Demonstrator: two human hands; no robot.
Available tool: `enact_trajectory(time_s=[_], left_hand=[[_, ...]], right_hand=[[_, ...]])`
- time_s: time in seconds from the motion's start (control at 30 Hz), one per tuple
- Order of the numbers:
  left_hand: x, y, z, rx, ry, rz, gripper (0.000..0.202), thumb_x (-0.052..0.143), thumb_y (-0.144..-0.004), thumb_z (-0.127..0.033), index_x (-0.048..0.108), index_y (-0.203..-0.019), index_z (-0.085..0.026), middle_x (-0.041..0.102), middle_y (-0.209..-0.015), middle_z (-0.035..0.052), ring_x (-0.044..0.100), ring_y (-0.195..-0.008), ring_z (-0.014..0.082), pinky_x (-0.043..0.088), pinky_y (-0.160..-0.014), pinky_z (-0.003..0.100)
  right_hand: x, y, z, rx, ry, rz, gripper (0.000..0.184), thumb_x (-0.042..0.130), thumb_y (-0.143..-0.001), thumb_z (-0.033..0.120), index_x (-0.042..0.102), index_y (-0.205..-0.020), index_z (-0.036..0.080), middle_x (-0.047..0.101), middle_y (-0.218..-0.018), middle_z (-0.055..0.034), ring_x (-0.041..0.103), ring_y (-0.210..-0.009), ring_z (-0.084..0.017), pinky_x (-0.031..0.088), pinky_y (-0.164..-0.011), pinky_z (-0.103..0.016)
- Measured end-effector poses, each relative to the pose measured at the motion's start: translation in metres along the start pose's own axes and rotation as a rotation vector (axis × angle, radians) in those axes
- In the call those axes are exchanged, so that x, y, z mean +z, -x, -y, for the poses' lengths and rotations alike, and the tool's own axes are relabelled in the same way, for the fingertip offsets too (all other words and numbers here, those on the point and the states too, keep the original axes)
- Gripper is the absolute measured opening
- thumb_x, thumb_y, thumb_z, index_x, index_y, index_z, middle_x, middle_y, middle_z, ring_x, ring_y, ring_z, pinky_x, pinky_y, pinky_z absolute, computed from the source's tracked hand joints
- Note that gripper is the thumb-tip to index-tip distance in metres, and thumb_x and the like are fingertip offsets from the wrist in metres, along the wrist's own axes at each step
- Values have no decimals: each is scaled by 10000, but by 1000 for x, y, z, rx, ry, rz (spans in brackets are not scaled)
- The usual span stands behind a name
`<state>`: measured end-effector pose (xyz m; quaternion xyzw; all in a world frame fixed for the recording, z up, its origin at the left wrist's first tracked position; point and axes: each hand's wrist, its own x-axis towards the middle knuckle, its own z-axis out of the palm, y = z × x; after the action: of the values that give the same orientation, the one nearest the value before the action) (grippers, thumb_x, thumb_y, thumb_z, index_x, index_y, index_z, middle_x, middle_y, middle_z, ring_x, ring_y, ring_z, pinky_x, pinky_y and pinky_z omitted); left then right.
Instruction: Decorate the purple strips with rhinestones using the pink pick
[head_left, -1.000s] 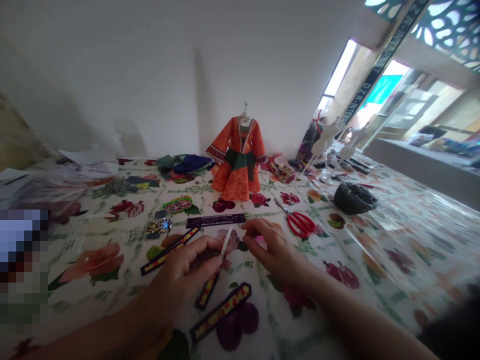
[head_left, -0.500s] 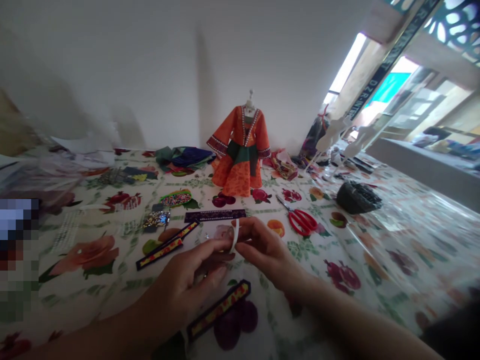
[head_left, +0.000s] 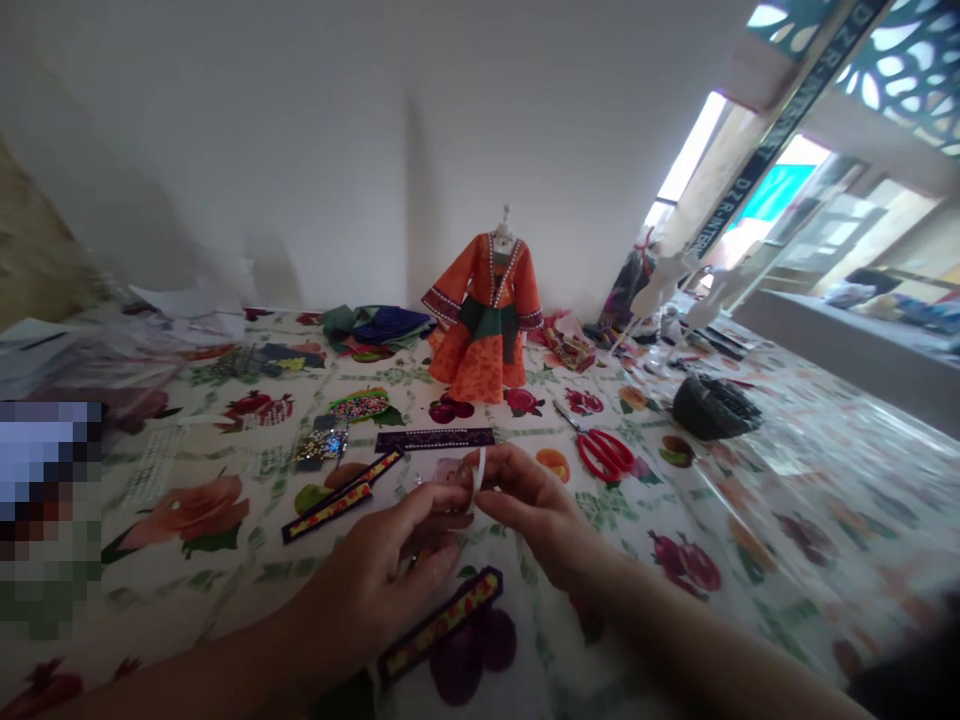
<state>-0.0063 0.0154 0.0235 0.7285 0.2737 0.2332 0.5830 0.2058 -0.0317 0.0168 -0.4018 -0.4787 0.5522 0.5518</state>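
Observation:
A thin white curved band point(head_left: 480, 468) stands on edge between my two hands, over the middle of the table. My left hand point(head_left: 401, 545) reaches in from the left, its fingertips closed on the band's near left side. From the right, my right hand point(head_left: 525, 495) pinches it between thumb and fingers. Whether the band is a full ring is not clear. Just beyond the fingers lies a purple strip with white dotted edges point(head_left: 435, 439). Yellow and red patterned strips lie left of my left hand point(head_left: 341, 497) and below it point(head_left: 442, 625).
Red-handled scissors point(head_left: 606, 455) lie to the right, near a dark bundle point(head_left: 716, 405). A doll form in an orange dress point(head_left: 480, 320) stands at the back. Beads point(head_left: 360, 405) and sequins point(head_left: 322, 443) sit left of centre. Folded cloth point(head_left: 386, 325) rests by the wall.
The camera view has shifted slightly, so the table and dress appear a little lower and farther right. Both hands keep hold of the white band, which now looks straighter.

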Motion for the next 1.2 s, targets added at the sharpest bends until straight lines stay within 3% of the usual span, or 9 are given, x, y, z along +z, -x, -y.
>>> enact_trajectory(time_s=[0.23,0.37,0.47,0.57,0.67,0.83,0.97,1.1,1.2], left_hand=[[5,-1,-6,-49,165,-144,282,687,-956,-392,655,-1219,-296,723,-1358,72,676,-1294,310,542,-1126,452],[2,-2,-4,-59,204,-144,268,677,-980,-428,644,-1215,-302,728,-1337,67,654,-1325,316,537,-1127,465],[-1,-4,-1,-42,197,-135,281,672,-988,-437,635,-1227,-294,721,-1344,81,647,-1331,329,534,-1130,490],[-3,-5,0,-19,181,-121,261,655,-1004,-405,627,-1240,-296,711,-1369,78,645,-1336,316,523,-1144,490],[-4,-6,1,-3,200,-131,246,646,-1010,-386,627,-1238,-296,727,-1341,67,659,-1318,298,529,-1138,472],[-4,-5,-2,-44,202,-149,239,638,-1018,-359,626,-1246,-288,719,-1359,59,653,-1323,284,522,-1144,448],[1,-3,-10,-65,177,-206,216,647,-1004,-338,652,-1216,-296,730,-1322,38,664,-1301,282,544,-1121,431],[3,-2,-12,-75,196,-203,196,650,-997,-346,665,-1189,-313,738,-1300,19,671,-1291,268,551,-1112,410],[1,-3,-6,-50,169,-135,225,651,-995,-352,648,-1217,-319,719,-1315,28,671,-1292,263,556,-1108,410]], right_hand=[[-44,-8,42,-79,359,-86,329,679,-942,328,606,-1254,252,712,-1046,-31,671,-911,-168,540,-796,-311],[-72,4,72,48,1061,191,129,682,-960,314,643,-1052,232,687,-997,-28,653,-894,-191,508,-798,-341],[-70,11,73,68,1369,224,144,685,-928,221,615,-1054,226,679,-1090,-53,649,-988,-225,489,-838,-359],[-56,9,59,47,1533,285,69,653,-919,162,593,-925,196,661,-965,-57,617,-827,-192,452,-718,-312],[-44,1,44,-12,1564,268,102,605,-914,91,589,-895,191,646,-907,-57,599,-830,-202,441,-732,-319],[-37,-12,26,-107,1573,190,139,513,-1040,165,637,-977,166,658,-982,-112,597,-918,-251,478,-860,-398],[-37,-17,19,-178,1525,104,176,506,-1059,188,650,-1157,163,674,-1125,-149,607,-1053,-288,495,-939,-434],[-34,-11,21,-328,1133,-92,142,533,-1029,178,633,-1126,207,692,-1061,-97,655,-994,-241,524,-856,-382],[-25,-6,22,-224,723,-76,47,585,-1012,231,600,-1057,231,683,-925,-25,663,-829,-172,519,-737,-312]])
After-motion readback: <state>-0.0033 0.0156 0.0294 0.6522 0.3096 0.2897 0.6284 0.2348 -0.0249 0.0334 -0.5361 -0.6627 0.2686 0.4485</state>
